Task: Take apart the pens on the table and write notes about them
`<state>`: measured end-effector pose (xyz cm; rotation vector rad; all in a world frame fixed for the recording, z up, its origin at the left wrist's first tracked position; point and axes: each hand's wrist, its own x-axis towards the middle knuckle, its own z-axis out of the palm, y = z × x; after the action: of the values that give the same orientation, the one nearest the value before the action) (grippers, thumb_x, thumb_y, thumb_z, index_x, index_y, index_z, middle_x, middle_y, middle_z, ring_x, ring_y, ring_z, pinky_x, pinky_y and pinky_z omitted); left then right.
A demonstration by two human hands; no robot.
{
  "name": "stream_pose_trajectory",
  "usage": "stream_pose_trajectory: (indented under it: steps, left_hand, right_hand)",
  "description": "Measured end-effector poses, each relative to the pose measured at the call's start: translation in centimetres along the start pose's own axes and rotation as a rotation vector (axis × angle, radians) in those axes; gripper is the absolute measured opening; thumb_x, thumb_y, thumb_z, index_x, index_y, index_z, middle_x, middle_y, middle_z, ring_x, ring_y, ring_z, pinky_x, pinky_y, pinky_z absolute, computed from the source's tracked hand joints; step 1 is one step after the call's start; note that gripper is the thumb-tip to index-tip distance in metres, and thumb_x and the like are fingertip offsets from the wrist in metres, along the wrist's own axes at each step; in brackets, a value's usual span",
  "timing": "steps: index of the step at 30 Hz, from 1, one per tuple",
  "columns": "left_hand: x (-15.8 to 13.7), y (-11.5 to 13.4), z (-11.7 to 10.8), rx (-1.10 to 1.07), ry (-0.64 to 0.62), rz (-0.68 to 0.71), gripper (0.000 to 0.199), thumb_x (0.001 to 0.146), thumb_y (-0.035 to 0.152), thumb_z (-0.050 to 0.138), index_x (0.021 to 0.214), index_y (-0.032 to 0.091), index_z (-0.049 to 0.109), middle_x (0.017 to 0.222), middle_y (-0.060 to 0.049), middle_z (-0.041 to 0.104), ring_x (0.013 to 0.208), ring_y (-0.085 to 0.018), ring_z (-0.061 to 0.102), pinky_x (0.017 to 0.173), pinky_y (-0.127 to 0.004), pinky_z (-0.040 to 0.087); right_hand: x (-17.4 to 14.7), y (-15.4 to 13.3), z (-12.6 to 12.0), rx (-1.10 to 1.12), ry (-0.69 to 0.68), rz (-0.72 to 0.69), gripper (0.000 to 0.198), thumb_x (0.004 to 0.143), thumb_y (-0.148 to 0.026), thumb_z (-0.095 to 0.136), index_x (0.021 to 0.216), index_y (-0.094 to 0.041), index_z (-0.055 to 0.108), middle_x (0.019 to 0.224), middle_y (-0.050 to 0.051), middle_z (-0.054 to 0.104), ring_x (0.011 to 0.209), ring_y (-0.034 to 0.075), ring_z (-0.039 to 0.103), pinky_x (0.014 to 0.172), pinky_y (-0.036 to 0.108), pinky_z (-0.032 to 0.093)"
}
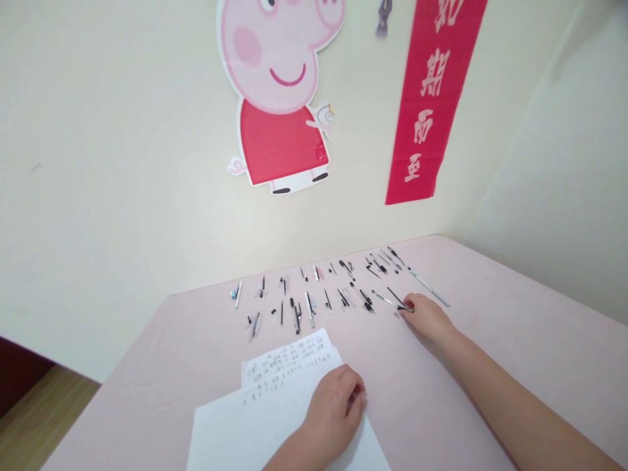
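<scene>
My right hand (428, 318) reaches to the right end of the front row. Its fingertips pinch the near end of a slim pen (386, 299) that lies slanting on the table. A thin black stick-like pen part (395, 296) lies close beside it, and a small dark clip-like piece (396, 315) is just under the fingers. My left hand (338, 409) rests, curled, on the right edge of a white sheet of paper (220, 425). What its closed fingers hold, if anything, is hidden. Above that sheet is a smaller sheet with handwriting (289, 360).
Pens and loose pen parts (296, 315) lie in two rows across the pink tabletop (161, 379). A long pale stick (429, 288) lies at the right. Behind the table, a wall carries a cartoon pig cutout (284, 140) and a red banner (424, 131).
</scene>
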<state>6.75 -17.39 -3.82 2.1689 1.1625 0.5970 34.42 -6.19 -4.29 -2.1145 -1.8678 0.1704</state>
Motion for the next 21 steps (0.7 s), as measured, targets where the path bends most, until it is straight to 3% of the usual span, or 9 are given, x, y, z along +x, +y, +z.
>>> stream_pose_trajectory:
  steps: [9,21]
  left_hand:
    - [-0.11,-0.17,0.05,-0.008,-0.009,-0.008,0.009,0.078,0.012,0.048,0.079,0.020,0.053,0.081,-0.002,0.058,0.077,-0.016,0.052,0.071,-0.027,0.039]
    - [0.18,-0.09,-0.11,-0.126,0.056,0.043,0.015,0.069,0.005,0.047,0.071,0.019,0.051,0.074,-0.001,0.054,0.070,-0.014,0.051,0.064,-0.024,0.036]
  right_hand:
    - [0.03,-0.31,-0.16,0.021,-0.022,0.011,0.017,0.074,-0.023,0.059,0.090,-0.019,0.064,0.084,0.005,0.062,0.076,0.018,0.057,0.065,0.025,0.037]
    - [0.03,-0.86,-0.45,0.037,-0.111,0.023,0.008,0.074,-0.021,0.056,0.082,-0.018,0.056,0.073,0.003,0.062,0.069,0.017,0.055,0.056,0.024,0.030]
